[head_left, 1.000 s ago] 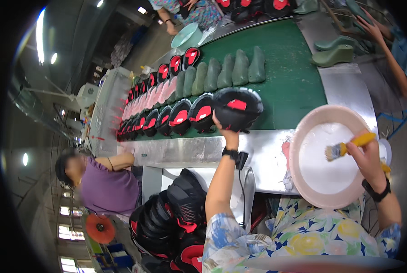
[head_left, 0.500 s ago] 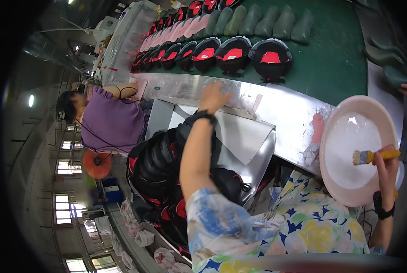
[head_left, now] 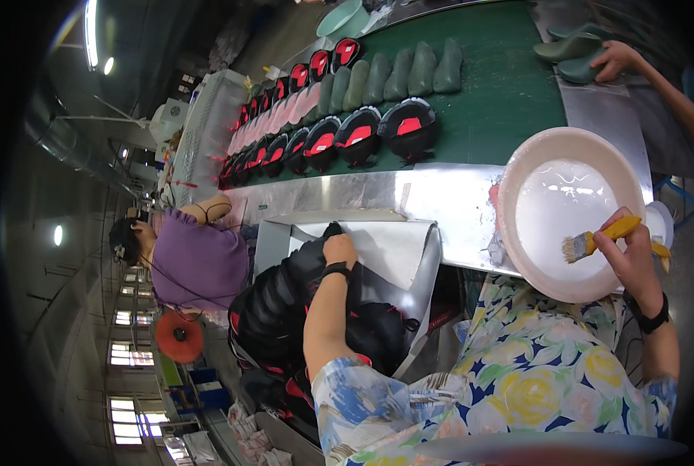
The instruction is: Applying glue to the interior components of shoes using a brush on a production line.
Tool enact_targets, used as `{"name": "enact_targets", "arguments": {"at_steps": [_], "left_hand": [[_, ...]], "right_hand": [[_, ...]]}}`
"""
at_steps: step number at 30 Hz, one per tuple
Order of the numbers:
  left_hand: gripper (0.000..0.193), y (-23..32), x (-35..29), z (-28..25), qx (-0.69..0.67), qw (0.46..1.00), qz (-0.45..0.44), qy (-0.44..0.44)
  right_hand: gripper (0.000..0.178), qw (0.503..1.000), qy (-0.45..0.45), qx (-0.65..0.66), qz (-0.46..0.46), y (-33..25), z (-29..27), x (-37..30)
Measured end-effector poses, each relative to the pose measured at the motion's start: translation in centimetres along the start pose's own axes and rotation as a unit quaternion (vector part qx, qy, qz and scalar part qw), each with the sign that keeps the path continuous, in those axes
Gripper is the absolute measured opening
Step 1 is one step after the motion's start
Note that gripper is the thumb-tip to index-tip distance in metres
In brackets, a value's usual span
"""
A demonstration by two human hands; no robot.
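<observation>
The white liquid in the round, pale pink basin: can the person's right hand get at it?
Probably yes: the right hand holds a yellow-handled brush over the open basin, and nothing visible blocks the white liquid.

The left forearm (head_left: pixel 327 314) reaches forward and slightly inward, ahead of its shoulder; its wrist (head_left: pixel 333 284) looks nearly straight, and the left hand (head_left: pixel 340 249) is turned back-upward, the fingers seemingly bent downward (their tips are hidden, so how tightly they close cannot be told); the right forearm (head_left: pixel 661 353) angles forward and inward from the lower right; the right hand (head_left: pixel 633 260) is closed in a grip, thumb (head_left: pixel 608 247) foremost and pointing inward; the two hands are well apart, roughly level with each other.
</observation>
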State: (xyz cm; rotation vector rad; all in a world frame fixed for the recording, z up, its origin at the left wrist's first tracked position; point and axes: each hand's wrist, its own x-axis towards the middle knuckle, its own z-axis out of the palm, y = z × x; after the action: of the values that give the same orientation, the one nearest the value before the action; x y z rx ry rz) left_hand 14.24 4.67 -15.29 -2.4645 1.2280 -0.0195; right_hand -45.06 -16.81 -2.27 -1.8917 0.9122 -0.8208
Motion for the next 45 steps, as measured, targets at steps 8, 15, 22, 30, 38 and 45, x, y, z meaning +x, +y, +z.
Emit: {"name": "enact_targets", "arguments": {"at_steps": [8,15,22,30,38,45], "left_hand": [[0.023,-0.3,-1.7,-18.7,-0.602,0.79,0.11,-0.039],[0.025,9.0,5.9,-13.6,-0.683,0.689,0.153,-0.19],[0.069,15.7,3.4,-10.0,-0.534,0.794,0.289,0.037],[0.049,17.1,-2.7,-12.6,-0.21,0.886,0.401,0.096],[0.025,17.1,-3.5,-11.5,-0.184,0.904,0.361,0.138],[0.007,17.1,0.0,-10.2,-0.183,0.884,0.409,0.135]], "right_hand": [[0.015,0.999,-0.004,0.025,0.041,1.1,-1.1,0.4],[0.02,0.995,-0.036,0.084,0.047,0.6,1.6,1.4],[0.022,0.997,-0.045,0.013,0.058,1.9,-0.7,2.0],[0.027,0.993,-0.091,-0.057,0.055,0.8,0.9,5.3],[0.023,0.987,-0.107,-0.091,0.08,1.3,0.8,4.7],[0.027,0.99,-0.08,-0.09,0.071,1.6,0.4,4.6]]}}
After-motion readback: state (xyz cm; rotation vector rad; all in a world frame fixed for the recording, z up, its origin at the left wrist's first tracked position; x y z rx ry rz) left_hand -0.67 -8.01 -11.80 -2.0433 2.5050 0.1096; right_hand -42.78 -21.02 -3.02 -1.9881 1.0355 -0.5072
